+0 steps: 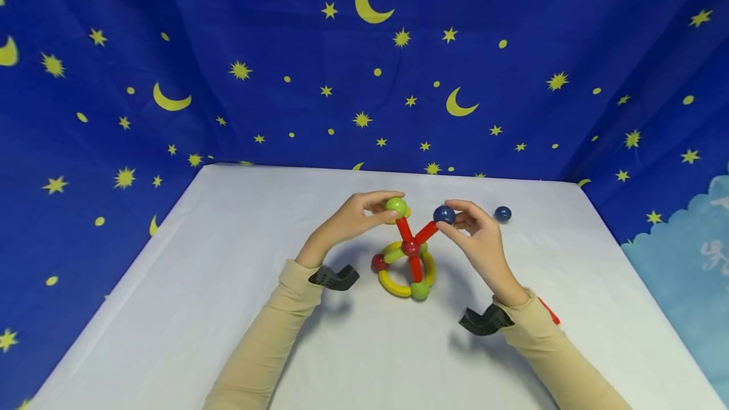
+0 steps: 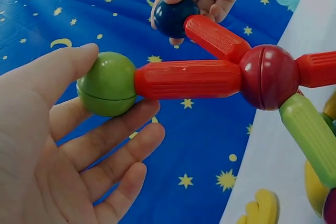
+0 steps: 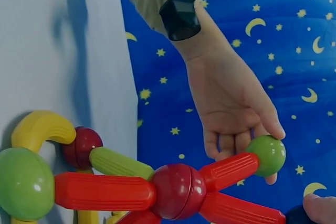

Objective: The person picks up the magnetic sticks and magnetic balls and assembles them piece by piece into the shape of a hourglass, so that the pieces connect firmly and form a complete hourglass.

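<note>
A red ball joins several red rods and a light green rod above a ring of yellow curved pieces. My left hand pinches a green ball at the end of one raised red rod; its other fingers are spread below the ball in the left wrist view. My right hand pinches a dark blue ball, which touches the end of the other raised red rod. Another green ball and a dark red ball sit in the ring.
A loose dark blue ball lies on the white table, behind and right of my right hand. Yellow pieces lie behind the structure. A red piece shows beside the right sleeve.
</note>
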Tool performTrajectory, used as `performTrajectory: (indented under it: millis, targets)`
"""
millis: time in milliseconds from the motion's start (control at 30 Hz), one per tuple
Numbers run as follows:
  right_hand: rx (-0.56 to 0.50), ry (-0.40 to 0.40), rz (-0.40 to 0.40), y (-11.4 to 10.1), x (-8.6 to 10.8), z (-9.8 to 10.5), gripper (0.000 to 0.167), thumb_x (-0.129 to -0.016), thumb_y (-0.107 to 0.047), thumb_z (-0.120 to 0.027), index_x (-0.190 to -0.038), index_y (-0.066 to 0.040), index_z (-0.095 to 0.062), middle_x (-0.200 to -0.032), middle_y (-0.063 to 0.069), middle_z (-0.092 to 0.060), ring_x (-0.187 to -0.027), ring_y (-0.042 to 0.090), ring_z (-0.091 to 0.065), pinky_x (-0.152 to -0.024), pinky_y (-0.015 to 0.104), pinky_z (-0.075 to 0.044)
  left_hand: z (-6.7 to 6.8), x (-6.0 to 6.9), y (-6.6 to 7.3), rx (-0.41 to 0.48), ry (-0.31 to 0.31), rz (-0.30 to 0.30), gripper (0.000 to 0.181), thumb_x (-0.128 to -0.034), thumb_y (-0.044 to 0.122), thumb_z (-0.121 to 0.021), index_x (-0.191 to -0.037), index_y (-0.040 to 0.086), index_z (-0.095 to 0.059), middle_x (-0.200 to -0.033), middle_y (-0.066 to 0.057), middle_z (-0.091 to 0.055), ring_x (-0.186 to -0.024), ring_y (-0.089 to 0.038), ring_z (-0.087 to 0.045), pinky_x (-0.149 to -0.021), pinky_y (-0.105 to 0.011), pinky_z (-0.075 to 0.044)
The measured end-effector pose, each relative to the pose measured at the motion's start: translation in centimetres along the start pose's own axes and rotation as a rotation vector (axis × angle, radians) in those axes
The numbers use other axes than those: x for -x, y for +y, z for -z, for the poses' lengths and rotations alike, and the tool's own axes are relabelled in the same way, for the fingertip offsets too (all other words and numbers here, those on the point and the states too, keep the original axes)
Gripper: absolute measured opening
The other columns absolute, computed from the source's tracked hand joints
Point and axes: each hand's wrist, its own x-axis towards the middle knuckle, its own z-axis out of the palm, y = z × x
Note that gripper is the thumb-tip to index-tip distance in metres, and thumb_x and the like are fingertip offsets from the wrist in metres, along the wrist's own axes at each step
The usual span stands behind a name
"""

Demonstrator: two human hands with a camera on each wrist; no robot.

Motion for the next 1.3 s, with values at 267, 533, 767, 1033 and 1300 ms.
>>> performTrajectory:
  millis: [267,533,767,1033,1300]
  targets:
    - [-0.038,-0.063,0.038,0.1,-1.7,-1.2,0.036,-0.083,0.0,-0.069,-0.118,0.006,-0.06,-0.105,0.022,-0.062,-0.08,0.002,-0.059,-0.077,0.012,-0.051,1.0,0.3,0.3,-0.037,-0.017,-0.015,0.039,-0.0903,0.022,-0.065,-0.127,0.009,-0.06,-0.109,-0.005,-0.068,-0.096,-0.016,-0.061,-0.092,-0.039,-0.049]
    - [-0.034,-0.059,0.046,0.4,-1.8,-1.2,0.035,-0.086,-0.001,-0.067,-0.119,0.006,-0.059,-0.102,0.006,-0.063,-0.081,0.002,-0.058,-0.076,0.012,-0.05,1.0,0.2,0.6,-0.07,-0.027,-0.033,0.039,-0.0888,0.022,-0.067,-0.124,0.008,-0.061,-0.105,-0.004,-0.068,-0.091,-0.014,-0.061,-0.09,-0.033,-0.049]
    - [-0.019,-0.053,-0.025,1.0,-2.0,-0.9,0.032,-0.094,-0.012,-0.059,-0.122,0.003,-0.058,-0.119,0.019,-0.061,-0.083,0.005,-0.06,-0.074,0.013,-0.05,1.3,0.4,0.7,-0.068,-0.04,-0.006,0.039,-0.0888,0.023,-0.067,-0.125,0.013,-0.061,-0.108,-0.002,-0.068,-0.094,-0.014,-0.06,-0.092,-0.034,-0.049]
    - [0.061,-0.059,-0.09,3.7,-3.5,-0.4,0.029,-0.096,-0.02,-0.056,-0.116,0.001,-0.062,-0.106,0.003,-0.066,-0.083,0.006,-0.06,-0.071,0.017,-0.05,1.8,0.7,0.8,-0.08,-0.063,0.008,0.045,-0.0856,0.022,-0.071,-0.129,0.013,-0.059,-0.11,-0.004,-0.067,-0.095,-0.015,-0.06,-0.093,-0.035,-0.049]
    - [0.252,-0.384,0.022,9.2,-6.6,-2.0,0.028,-0.085,0.001,-0.066,-0.113,0.005,-0.064,-0.111,0.024,-0.066,-0.105,0.035,-0.061,-0.092,0.046,-0.049,1.8,0.6,0.7,-0.083,-0.082,0.012,0.044,-0.0879,0.021,-0.068,-0.13,0.011,-0.058,-0.108,-0.004,-0.068,-0.097,-0.015,-0.06,-0.094,-0.036,-0.049]
